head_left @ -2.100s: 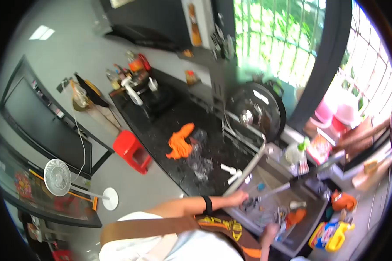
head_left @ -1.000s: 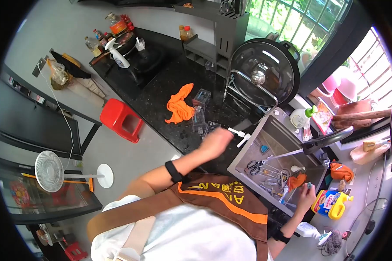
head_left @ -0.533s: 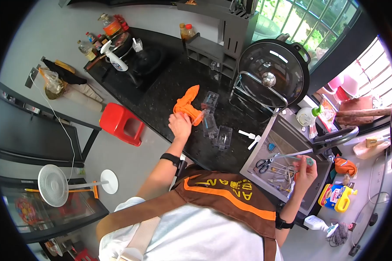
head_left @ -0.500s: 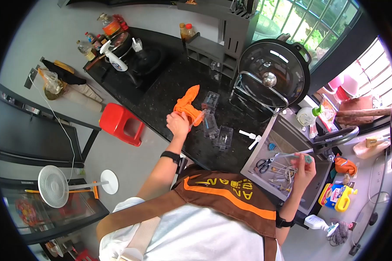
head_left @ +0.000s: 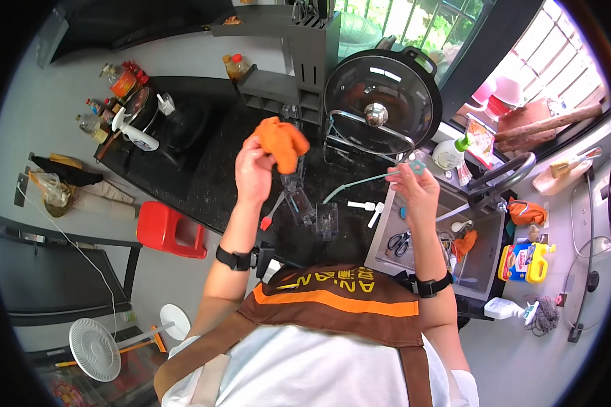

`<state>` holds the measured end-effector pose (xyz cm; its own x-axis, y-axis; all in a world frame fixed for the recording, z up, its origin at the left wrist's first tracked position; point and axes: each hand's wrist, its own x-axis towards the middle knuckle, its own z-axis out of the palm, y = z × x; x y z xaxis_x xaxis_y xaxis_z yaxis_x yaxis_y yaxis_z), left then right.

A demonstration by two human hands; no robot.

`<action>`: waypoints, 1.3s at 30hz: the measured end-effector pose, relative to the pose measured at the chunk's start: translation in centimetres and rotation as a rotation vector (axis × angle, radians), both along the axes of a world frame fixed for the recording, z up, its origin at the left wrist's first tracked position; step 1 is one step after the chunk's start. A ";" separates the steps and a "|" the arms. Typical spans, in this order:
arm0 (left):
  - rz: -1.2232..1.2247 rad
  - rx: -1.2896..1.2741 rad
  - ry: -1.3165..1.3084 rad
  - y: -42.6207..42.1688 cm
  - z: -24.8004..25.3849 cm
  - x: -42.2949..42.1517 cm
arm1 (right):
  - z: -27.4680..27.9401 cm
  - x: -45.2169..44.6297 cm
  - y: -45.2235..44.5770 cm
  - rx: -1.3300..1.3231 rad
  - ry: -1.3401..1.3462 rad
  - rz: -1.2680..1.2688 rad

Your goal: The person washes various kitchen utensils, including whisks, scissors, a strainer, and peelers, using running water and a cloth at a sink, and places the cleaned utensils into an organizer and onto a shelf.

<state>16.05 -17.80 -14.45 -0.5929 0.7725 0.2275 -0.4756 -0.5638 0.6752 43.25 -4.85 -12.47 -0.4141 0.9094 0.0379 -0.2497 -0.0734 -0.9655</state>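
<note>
My left hand (head_left: 252, 178) is raised over the black counter, its fingers closed on a bunched orange cloth (head_left: 282, 141). In my right hand (head_left: 417, 197), above the sink's near-left edge, is a thin pale green stick (head_left: 356, 183) with a flower-shaped end (head_left: 417, 167). The stick bends out leftward over the counter. Below my hands lie clear plastic boxes (head_left: 326, 220), two small white scoops (head_left: 375, 216) and a clear utensil with a red end (head_left: 267, 222).
The grey sink (head_left: 380, 251) holds scissors (head_left: 398, 242), an orange cloth (head_left: 464, 244) and several utensils. Behind stands a large lidded pan (head_left: 383, 88) in a wire rack. A spray bottle (head_left: 137, 138) is at the stove; a red stool (head_left: 163, 227) stands below the counter.
My left hand has lifted the orange cloth off the counter. My right hand has moved up and left from over the sink, still with the green stick. The view has shifted right.
</note>
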 end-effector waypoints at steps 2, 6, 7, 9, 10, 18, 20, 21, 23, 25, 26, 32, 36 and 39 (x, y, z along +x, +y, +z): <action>-0.066 -0.054 0.263 0.2 2.2 2.3 | 1.0 -1.6 -0.3 -0.014 0.062 0.063; -0.146 -0.250 0.747 2.5 5.5 9.4 | 3.0 -3.9 -1.4 0.075 0.162 0.174; -0.103 -0.307 0.772 3.6 4.1 10.6 | 3.5 -4.3 -1.7 0.065 0.131 0.152; 0.137 -0.411 0.982 3.9 4.9 12.2 | 3.9 -4.2 -1.2 0.078 0.069 0.108; 0.139 -0.494 1.032 3.7 5.4 12.7 | 3.7 -3.5 -0.4 0.100 0.037 0.082; -0.147 -0.551 1.156 2.1 4.4 14.2 | 5.4 2.1 3.6 0.131 0.096 -0.180; -0.212 -0.502 1.059 1.9 3.8 14.6 | 5.7 2.6 4.1 0.140 0.093 -0.221; -0.258 -0.536 1.112 1.8 3.5 14.5 | 5.7 2.7 4.3 0.127 0.149 -0.286; -0.344 -0.520 0.982 1.3 2.0 14.1 | 5.6 4.2 6.4 0.168 0.266 -0.457; -0.470 -0.448 0.568 0.4 1.3 14.3 | 7.8 7.6 8.6 0.184 0.313 -0.541; -0.470 -0.439 0.576 0.5 1.9 14.1 | 9.0 8.4 8.9 0.195 0.390 -0.493; -0.479 -0.180 0.183 2.3 4.3 14.7 | 8.5 4.0 -0.1 0.359 -0.452 0.367; -0.114 -0.409 1.007 3.2 5.0 15.7 | 7.6 2.1 -3.0 0.639 -0.602 0.619; 0.003 -0.444 1.247 2.4 6.0 15.0 | 5.3 2.1 -3.7 0.429 -0.462 0.702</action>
